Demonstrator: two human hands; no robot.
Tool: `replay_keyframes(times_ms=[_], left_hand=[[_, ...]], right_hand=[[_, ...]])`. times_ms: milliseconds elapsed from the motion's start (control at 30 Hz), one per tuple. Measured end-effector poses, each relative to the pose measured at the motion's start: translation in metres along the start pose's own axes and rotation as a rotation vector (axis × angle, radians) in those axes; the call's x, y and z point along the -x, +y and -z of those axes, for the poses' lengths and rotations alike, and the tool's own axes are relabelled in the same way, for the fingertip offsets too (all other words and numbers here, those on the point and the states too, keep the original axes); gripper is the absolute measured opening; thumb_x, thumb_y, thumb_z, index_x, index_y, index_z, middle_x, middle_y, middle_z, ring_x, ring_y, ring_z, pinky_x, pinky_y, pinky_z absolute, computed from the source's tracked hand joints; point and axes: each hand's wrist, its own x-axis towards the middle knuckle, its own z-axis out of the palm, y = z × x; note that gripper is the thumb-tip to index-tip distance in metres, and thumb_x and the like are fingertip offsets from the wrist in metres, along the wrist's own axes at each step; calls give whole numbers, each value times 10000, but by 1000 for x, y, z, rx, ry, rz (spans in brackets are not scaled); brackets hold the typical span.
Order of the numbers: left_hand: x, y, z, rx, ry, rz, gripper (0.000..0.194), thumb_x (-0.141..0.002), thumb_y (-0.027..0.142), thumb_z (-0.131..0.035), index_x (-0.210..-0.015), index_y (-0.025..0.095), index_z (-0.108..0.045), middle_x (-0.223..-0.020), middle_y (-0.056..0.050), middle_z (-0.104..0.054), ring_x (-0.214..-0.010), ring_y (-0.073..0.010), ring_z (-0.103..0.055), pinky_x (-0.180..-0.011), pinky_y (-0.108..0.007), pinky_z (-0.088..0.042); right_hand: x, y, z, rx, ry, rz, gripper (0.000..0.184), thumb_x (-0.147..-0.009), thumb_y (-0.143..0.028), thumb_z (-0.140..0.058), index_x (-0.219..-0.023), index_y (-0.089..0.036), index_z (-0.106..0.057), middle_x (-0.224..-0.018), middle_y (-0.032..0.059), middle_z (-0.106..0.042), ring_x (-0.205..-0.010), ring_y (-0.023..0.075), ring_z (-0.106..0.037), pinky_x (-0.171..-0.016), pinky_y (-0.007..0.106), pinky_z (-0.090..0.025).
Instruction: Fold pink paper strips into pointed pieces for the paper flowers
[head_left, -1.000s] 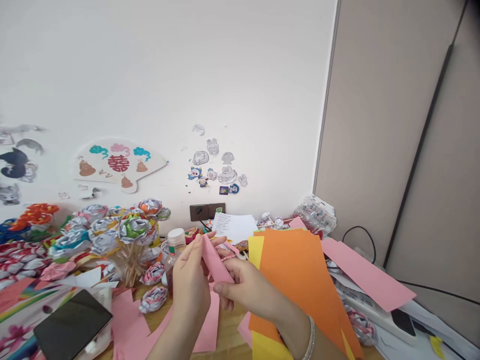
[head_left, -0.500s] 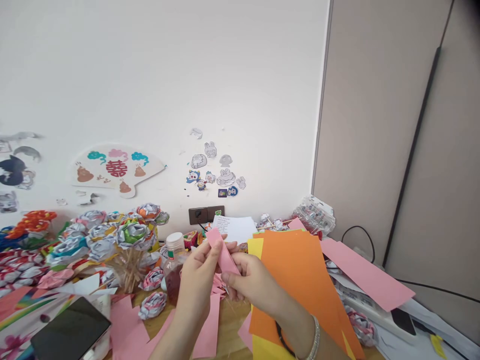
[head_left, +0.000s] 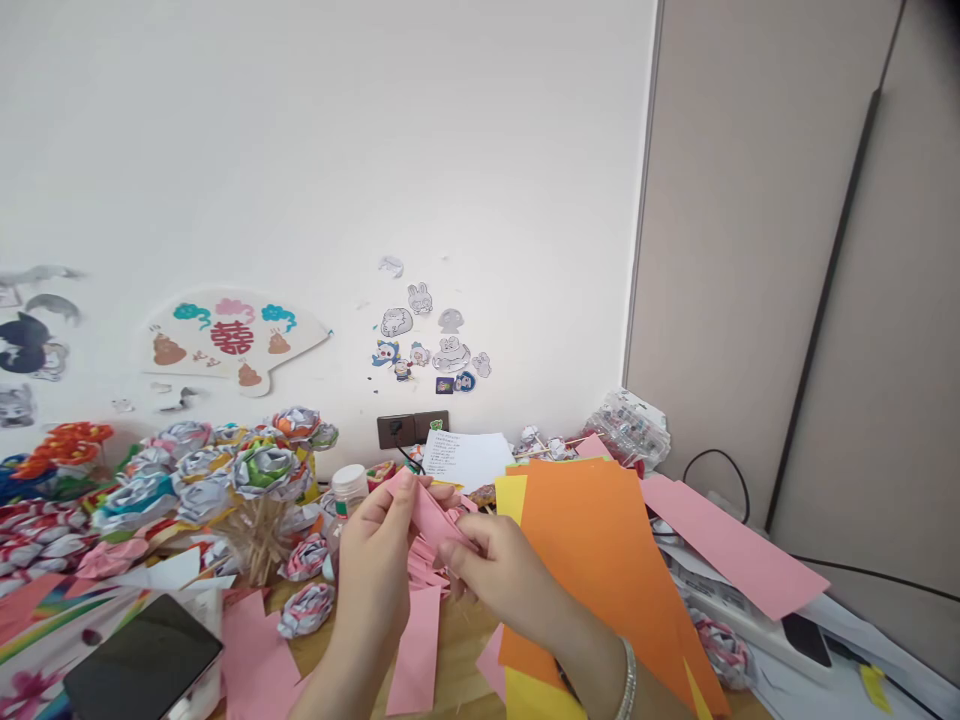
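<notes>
Between my two hands is a folded strip of pink paper (head_left: 433, 514), held slanting above the table. My left hand (head_left: 386, 530) pinches its upper left end, thumb on top. At the lower right end, my right hand (head_left: 487, 550) grips it between thumb and fingers. Underneath, a small heap of narrow pink paper pieces (head_left: 426, 570) shows partly behind my hands. A longer pink strip (head_left: 416, 650) lies flat on the wooden table, just below them. Right beside my right forearm is a stack of orange paper sheets (head_left: 585, 560) over yellow ones.
Several crumpled-paper flowers on sticks (head_left: 266, 468) crowd the left. A dark phone (head_left: 142, 660) lies at front left. Behind my left hand stands a bottle with a white cap (head_left: 349, 482). A white power strip (head_left: 772, 625) and cables are at the right, by a pink sheet (head_left: 735, 545).
My left hand has shifted slightly left and down, and the pink strip tilts flatter. More of the pink heap beneath shows. My right hand has barely moved.
</notes>
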Motion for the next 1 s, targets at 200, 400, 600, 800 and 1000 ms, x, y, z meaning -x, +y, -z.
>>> replay_keyframes(times_ms=[200,400,600,800,1000], left_hand=[[-2,-2,0,-19,12,-41,282,-712,372,-618,-861,133,-633,-683,-43,-699,-682,-168,-649,-523,-200,-480],[2,0,-3,-46,10,-1,335,-694,395,-624,-909,138,-627,-741,-65,-716,-632,-189,-655,-477,-229,-473],[6,0,-7,-64,-4,23,353,-659,394,-654,-893,130,-640,-798,-78,-718,-593,-189,-656,-474,-244,-479],[6,0,-7,-71,-4,19,331,-679,387,-638,-903,144,-633,-756,-58,-719,-589,-183,-655,-437,-219,-467],[9,4,-12,-86,1,68,338,-597,377,-696,-828,134,-653,-656,-50,-714,-503,-193,-644,-386,-230,-460]], right_hand=[[-1,-1,2,21,115,20,342,-831,-425,-425,-640,-149,-492,-548,-27,-442,-477,77,-405,-444,192,-290],[-2,-1,3,16,125,1,427,-816,-492,-419,-594,-141,-520,-494,-23,-442,-451,81,-396,-432,198,-294],[-2,-3,3,-17,124,40,464,-826,-497,-394,-570,-137,-534,-519,-3,-485,-501,98,-448,-488,208,-352],[0,-4,2,-46,107,29,465,-839,-486,-379,-547,-145,-504,-501,-8,-481,-470,88,-429,-464,202,-336],[-1,-6,2,-37,130,46,497,-830,-522,-360,-511,-154,-454,-493,-3,-466,-497,98,-451,-489,208,-360]])
